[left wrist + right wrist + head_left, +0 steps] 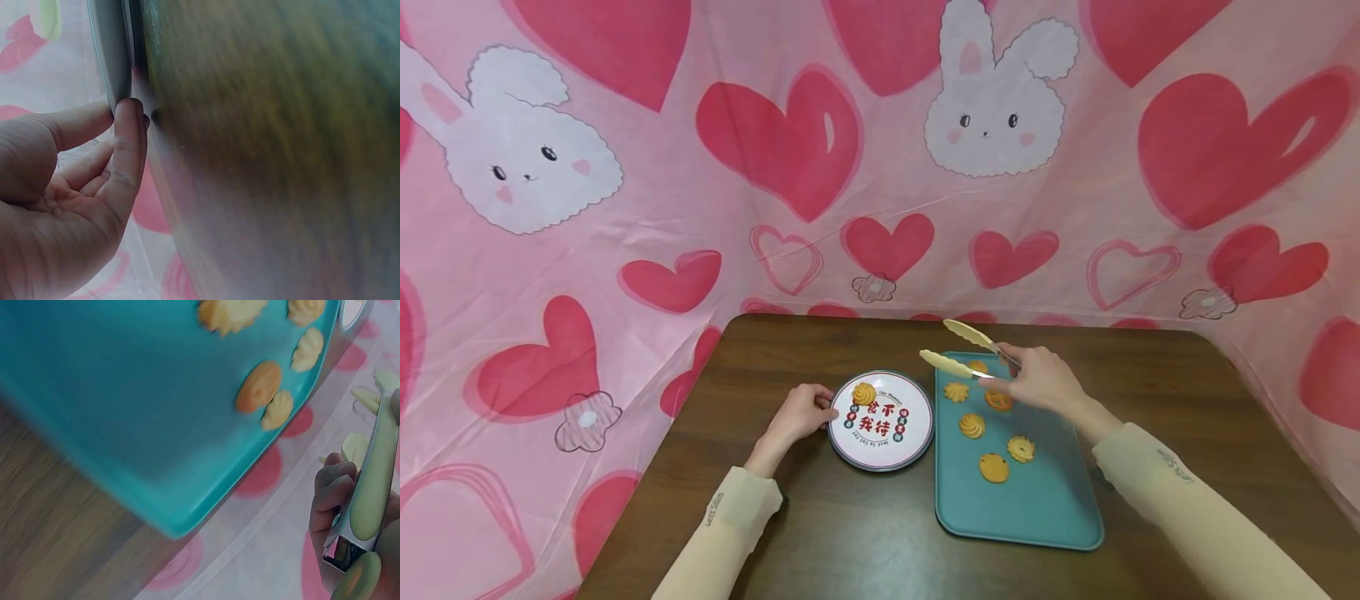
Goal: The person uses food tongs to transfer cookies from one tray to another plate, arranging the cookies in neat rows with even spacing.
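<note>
At the left edge of a white round plate (868, 457) with red and black lettering is my left hand (801, 412). In the left wrist view its thumb and fingers pinch the plate's rim (109, 53). A swirled cookie (864, 394) sits on the plate's upper left. My right hand (1043, 379) grips tongs (946, 364) over the far end of a teal tray (1022, 512). The tongs' two cream tips are spread apart, with nothing between them, and point left. Several cookies of different shapes lie on the tray, among them a swirled one (972, 426) and an oval one (994, 467).
Plate and tray stand side by side on a dark brown wooden table (842, 533). Pink cloth (880, 183) with hearts and rabbits hangs behind the table and along its sides.
</note>
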Tool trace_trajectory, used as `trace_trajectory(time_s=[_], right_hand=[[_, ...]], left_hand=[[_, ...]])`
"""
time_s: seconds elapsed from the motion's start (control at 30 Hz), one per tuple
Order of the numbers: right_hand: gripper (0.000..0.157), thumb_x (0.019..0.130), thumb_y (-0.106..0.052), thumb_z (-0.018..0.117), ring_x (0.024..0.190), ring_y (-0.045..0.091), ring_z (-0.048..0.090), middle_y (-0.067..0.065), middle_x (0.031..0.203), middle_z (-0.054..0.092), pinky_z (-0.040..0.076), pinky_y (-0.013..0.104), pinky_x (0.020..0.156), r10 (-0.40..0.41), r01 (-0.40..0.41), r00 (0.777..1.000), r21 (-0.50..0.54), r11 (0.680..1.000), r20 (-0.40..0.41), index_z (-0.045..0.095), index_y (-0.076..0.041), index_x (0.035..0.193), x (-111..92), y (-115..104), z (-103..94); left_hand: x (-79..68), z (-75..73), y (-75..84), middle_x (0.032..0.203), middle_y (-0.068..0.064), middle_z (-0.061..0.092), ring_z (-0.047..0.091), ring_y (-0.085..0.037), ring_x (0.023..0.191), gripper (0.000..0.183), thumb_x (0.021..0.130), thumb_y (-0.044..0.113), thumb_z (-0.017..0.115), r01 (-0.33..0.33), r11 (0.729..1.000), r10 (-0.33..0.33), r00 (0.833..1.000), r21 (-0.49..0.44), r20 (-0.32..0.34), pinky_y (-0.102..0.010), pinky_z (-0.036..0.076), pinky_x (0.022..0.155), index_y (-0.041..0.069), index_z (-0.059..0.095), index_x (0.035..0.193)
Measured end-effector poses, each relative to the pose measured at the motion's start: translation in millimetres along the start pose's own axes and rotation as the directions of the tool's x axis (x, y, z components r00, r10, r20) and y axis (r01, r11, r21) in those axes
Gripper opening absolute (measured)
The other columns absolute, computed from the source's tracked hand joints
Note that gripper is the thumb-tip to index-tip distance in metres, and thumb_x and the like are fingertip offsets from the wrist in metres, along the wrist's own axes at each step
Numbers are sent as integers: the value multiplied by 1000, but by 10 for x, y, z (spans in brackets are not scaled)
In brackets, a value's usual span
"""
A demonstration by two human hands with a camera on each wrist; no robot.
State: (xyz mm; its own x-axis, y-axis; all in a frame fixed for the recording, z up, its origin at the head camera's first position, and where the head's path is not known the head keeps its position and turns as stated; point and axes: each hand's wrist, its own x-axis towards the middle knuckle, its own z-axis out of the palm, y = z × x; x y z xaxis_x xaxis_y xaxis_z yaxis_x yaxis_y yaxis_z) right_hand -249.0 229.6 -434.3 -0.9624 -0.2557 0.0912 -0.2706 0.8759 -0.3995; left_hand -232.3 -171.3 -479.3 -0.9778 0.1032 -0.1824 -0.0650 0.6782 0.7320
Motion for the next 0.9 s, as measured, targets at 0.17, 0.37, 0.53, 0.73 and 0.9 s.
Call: trace_trajectory(time_s=[0.17,0.37,0.53,0.73,0.9], right_hand=[[90,80,-64,72,59,15,44,-1,68,51,31,31,50,27,-27,999,-21,999,-26,52,-3,143,-76,200,-71],[91,82,-66,69,61,16,46,-1,69,53,33,31,50,44,-44,999,-31,999,-19,52,0,142,-174,352,-113],[93,83,-67,67,63,17,48,-1,68,54,36,32,52,59,-59,998,-24,998,1,51,2,142,-250,422,-119],[92,83,-66,68,65,17,49,0,67,55,36,32,53,74,-73,997,-13,997,32,52,3,141,-307,490,-91],[87,83,-65,68,70,18,54,4,80,68,40,32,56,77,-77,996,-5,997,50,56,1,139,-327,525,-57]], left_hand=[[-3,-3,-8,92,-11,63,60,-20,75,30,88,7,75,10,1000,-10,1000,-1,-1,-31,58,70,-3,67,115],[-9,0,-10,93,-11,63,61,-20,75,31,88,7,75,20,1000,-20,1000,-7,1,-31,58,70,-3,67,116],[-9,-3,-10,93,-11,63,61,-20,75,31,88,7,75,20,1000,-20,1000,-7,0,-31,58,70,-3,67,116],[-3,-11,-6,93,-11,63,61,-20,76,31,89,7,75,22,1000,-22,1000,-10,1,-32,58,71,-3,67,116],[-3,-9,3,93,-11,63,61,-20,76,31,88,7,76,17,1000,-17,1000,-12,0,-31,58,71,-3,67,116]])
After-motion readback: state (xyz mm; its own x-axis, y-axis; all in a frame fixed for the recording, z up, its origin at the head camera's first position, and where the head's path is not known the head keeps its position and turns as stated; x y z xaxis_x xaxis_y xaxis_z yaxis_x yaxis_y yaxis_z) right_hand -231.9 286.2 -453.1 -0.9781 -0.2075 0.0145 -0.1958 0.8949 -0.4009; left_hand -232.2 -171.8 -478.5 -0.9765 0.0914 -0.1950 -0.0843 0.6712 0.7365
